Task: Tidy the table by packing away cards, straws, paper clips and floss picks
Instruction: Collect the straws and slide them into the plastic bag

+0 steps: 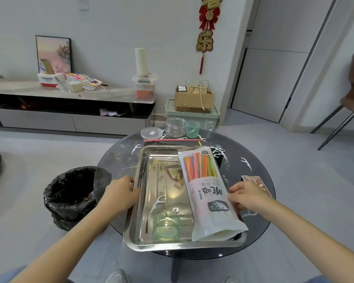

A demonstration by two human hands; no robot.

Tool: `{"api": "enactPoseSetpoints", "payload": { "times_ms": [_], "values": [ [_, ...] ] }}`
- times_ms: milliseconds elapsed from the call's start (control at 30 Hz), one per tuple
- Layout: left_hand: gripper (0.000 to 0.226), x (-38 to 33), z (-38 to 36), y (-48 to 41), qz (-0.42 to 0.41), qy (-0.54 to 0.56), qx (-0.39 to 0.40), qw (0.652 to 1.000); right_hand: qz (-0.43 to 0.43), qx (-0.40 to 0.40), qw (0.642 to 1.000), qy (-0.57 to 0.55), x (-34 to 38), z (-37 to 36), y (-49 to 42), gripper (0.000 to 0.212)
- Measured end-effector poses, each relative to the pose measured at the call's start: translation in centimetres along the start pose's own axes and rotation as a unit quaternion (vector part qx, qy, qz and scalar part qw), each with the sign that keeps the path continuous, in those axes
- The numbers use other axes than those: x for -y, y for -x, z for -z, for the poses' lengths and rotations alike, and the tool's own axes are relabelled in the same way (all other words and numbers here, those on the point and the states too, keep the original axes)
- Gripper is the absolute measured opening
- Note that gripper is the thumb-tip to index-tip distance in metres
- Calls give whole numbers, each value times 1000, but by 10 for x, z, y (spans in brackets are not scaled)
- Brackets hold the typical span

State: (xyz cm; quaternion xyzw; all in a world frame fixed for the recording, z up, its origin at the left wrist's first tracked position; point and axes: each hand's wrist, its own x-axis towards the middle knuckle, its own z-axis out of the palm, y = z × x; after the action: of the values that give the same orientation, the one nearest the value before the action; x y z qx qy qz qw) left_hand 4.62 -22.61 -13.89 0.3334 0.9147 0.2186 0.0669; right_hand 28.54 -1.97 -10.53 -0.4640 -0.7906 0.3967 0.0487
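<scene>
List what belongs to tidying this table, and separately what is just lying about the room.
Belongs to the job: straw bag, loose pink straw, paper clips, floss picks, cards, steel tray, clear jar, green cup.
Just lying about: bin with black liner, cardboard box, green crate, framed picture, red wall ornament.

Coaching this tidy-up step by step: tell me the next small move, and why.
Probably lift the straw bag out of the tray with the right hand, whose fingers pinch its edge, while the left hand holds the tray's rim. A loose pink straw beyond the tray needs bagging.
</scene>
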Motion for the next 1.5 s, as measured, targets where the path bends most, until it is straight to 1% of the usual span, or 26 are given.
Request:
{"api": "enactPoseSetpoints", "payload": {
  "times_ms": [67, 133, 200, 267, 367, 467, 567, 700, 867, 1000, 1100, 1233, 1333, 1433, 1500],
  "values": [
    [32, 1, 5, -9, -4, -37, -1, 999, 7, -7, 1000, 7, 4, 4, -5, 10],
    [32, -1, 12, -19, -16, -89, -8, 996, 33, -33, 997, 61, 17, 13, -13, 15],
    [33, -7, 18, -33, -35, -122, -25, 992, 60, -46, 995, 66, 35, 22, -25, 18],
    [34, -17, 22, -53, -58, -127, -42, 989, 91, -44, 993, 64, 57, 26, -43, 23],
    [30, -34, 20, -87, -97, -132, -55, 985, 153, -39, 982, 105, 89, 24, -74, 26],
    [31, -45, 9, -132, -120, -142, -39, 982, 196, -39, 967, 158, 115, 10, -121, 29],
    [32, -45, -10, -178, -135, -149, -31, 979, 222, -33, 952, 207, 129, -10, -175, 28],
    [34, -42, -22, -226, -159, -146, -34, 976, 246, -27, 930, 271, 137, -32, -232, 26],
    [34, -37, -29, -259, -198, -143, -56, 968, 261, -44, 904, 335, 130, -46, -275, 26],
    [32, -40, -33, -268, -224, -145, -70, 961, 273, -42, 885, 375, 129, -48, -289, 20],
    [27, -44, -35, -271, -231, -178, -66, 954, 281, -52, 873, 394, 128, -50, -292, 16],
    [27, -47, -37, -275, -222, -202, -45, 953, 272, -75, 865, 415, 127, -50, -296, 18],
    [23, -48, -38, -278, -214, -206, -39, 954, 269, -71, 856, 435, 129, -51, -300, 20],
    [22, -50, -39, -280, -223, -231, -35, 946, 289, -66, 833, 467, 130, -48, -300, 16],
    [30, -52, -38, -281, -240, -248, -32, 938, 320, -75, 816, 476, 130, -42, -294, 14]
  ]
}}
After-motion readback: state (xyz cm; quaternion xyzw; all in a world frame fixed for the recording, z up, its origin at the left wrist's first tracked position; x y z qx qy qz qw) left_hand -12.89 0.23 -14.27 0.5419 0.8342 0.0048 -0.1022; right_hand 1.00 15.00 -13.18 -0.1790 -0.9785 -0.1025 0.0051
